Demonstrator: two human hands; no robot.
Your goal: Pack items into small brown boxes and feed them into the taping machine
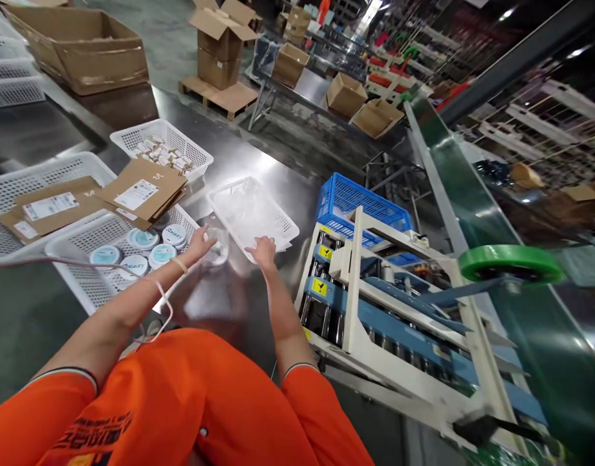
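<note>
A head-worn camera looks from above the near side of the metal table [239, 145], facing forward and steeply down, with the wearer's orange shirt [181, 395] close beneath it. It is near enough that the left hand [199, 246] and right hand [263, 252] show at arm's length over the table. The wide, slanted view takes in the green conveyor belt [465, 175] right of the table and stacked cartons [220, 65] beyond it.
</note>
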